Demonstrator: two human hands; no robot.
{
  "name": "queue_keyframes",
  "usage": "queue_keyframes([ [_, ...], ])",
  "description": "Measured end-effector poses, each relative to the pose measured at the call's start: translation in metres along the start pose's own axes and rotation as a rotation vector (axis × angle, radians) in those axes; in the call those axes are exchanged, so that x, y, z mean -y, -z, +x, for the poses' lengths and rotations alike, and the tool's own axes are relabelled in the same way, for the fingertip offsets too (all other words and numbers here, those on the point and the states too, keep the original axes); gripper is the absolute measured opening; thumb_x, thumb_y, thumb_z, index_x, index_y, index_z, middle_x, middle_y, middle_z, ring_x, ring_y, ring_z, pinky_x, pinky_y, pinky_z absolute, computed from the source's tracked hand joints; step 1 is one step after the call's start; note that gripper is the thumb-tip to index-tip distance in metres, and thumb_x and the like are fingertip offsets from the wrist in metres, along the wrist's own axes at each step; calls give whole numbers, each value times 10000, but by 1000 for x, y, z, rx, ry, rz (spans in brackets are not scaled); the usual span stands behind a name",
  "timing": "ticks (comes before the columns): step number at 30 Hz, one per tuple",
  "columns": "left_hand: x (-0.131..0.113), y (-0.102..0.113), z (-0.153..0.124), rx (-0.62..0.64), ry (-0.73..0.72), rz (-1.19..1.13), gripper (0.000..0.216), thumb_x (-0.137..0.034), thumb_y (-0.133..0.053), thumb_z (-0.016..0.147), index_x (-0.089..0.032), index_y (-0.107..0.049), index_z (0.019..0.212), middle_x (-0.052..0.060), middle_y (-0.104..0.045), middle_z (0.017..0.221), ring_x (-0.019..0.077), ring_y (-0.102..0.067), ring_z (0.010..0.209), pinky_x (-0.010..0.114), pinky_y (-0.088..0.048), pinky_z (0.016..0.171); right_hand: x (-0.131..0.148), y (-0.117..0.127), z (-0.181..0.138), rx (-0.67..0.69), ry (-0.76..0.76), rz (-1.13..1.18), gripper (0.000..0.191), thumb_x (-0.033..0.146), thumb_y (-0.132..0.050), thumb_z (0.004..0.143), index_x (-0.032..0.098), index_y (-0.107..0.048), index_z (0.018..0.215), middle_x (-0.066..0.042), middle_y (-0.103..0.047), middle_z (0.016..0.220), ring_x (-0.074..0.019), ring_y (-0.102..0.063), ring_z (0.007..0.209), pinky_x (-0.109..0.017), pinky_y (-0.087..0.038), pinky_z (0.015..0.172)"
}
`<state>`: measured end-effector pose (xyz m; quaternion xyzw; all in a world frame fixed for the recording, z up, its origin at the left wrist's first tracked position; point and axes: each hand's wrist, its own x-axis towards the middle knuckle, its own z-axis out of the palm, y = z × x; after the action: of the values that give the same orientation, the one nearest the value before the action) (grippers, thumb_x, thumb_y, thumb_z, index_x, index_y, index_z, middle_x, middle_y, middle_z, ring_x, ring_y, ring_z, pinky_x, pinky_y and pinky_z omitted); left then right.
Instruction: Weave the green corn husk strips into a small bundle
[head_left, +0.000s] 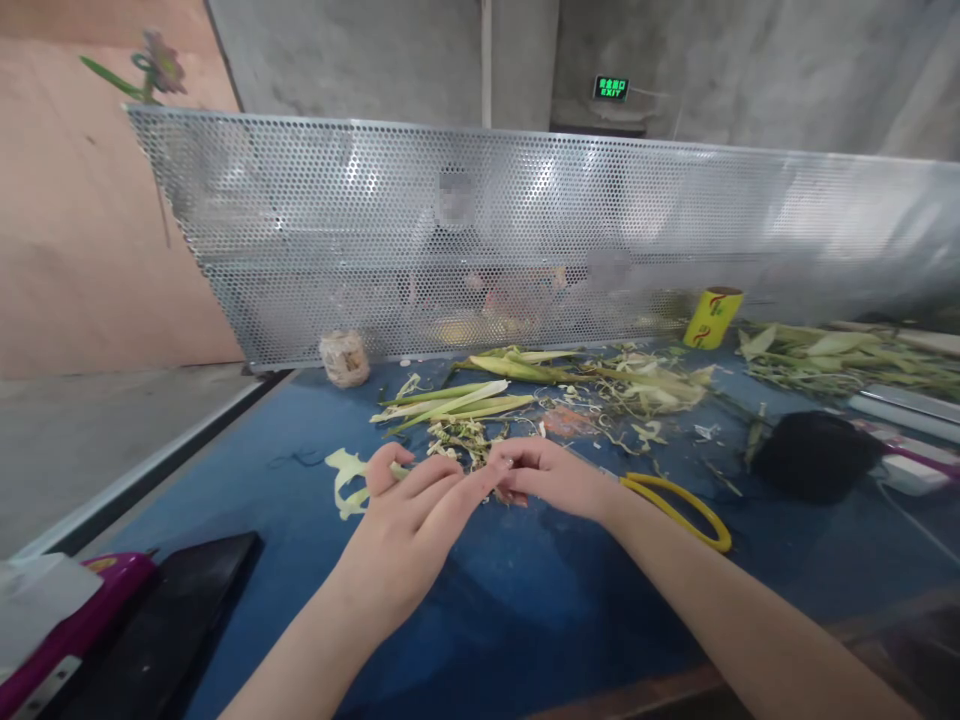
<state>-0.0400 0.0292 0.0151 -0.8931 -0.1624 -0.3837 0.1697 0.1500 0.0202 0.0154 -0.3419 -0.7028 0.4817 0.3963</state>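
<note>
My left hand (409, 525) hovers over the blue table (525, 600), thumb and forefinger pinching a pale green husk strip (346, 482) that curls off to the left. My right hand (544, 475) meets it at the fingertips, fingers curled in a pinch; what they hold is too small to make out. Just beyond the fingers lies a small heap of husk scraps (461, 440).
Long green leaves (457, 400) and more husks (637, 380) lie farther back. Yellow-handled scissors (679, 505) sit by my right wrist. A black bundle (814, 455), yellow roll (712, 318), twine ball (344, 358) and perforated metal screen (525, 230) stand behind. A magenta tool (90, 600) lies near left.
</note>
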Motion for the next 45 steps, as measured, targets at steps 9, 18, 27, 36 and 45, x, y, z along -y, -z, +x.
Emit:
queue_keyframes([
  [9, -8, 5, 5, 26, 134, -130, 211, -74, -484, 821, -229, -463, 963, -37, -695, 858, 113, -631, 735, 336, -272, 823, -2, 4, -5, 8, 153, -331, 106, 94, -426, 662, 165, -472, 599, 62, -395, 524, -58, -335, 483, -189, -286, 466],
  [18, -12, 6, 6, 19, 226, -100, 106, -137, -473, 825, -224, -498, 882, -34, -696, 794, 140, -623, 738, 323, -356, 760, 5, 14, -10, 91, 265, -377, 143, 101, -443, 757, 148, -536, 658, 33, -489, 564, -61, -460, 497, -188, -374, 508],
  [27, -14, 4, 5, -36, 182, -99, 181, -102, -473, 826, -218, -471, 965, -34, -707, 825, 126, -640, 681, 339, -308, 814, 3, 9, -12, 52, 207, -306, 116, 103, -477, 763, 147, -576, 721, 33, -542, 537, -72, -539, 509, -186, -433, 531],
  [36, -13, 9, 6, 54, 208, -157, 199, -141, -451, 831, -240, -431, 1003, -47, -687, 722, 154, -622, 704, 352, -375, 755, 4, 6, -9, -36, 374, -407, 115, 88, -468, 639, 175, -531, 597, 22, -486, 554, -88, -433, 531, -209, -364, 505],
  [45, -12, 14, 7, 72, 234, -158, 131, -164, -463, 823, -243, -446, 927, -38, -693, 782, 152, -621, 688, 352, -392, 732, 3, 8, -9, 0, 413, -352, 129, 60, -484, 634, 174, -512, 583, 25, -452, 549, -89, -410, 528, -218, -341, 500],
])
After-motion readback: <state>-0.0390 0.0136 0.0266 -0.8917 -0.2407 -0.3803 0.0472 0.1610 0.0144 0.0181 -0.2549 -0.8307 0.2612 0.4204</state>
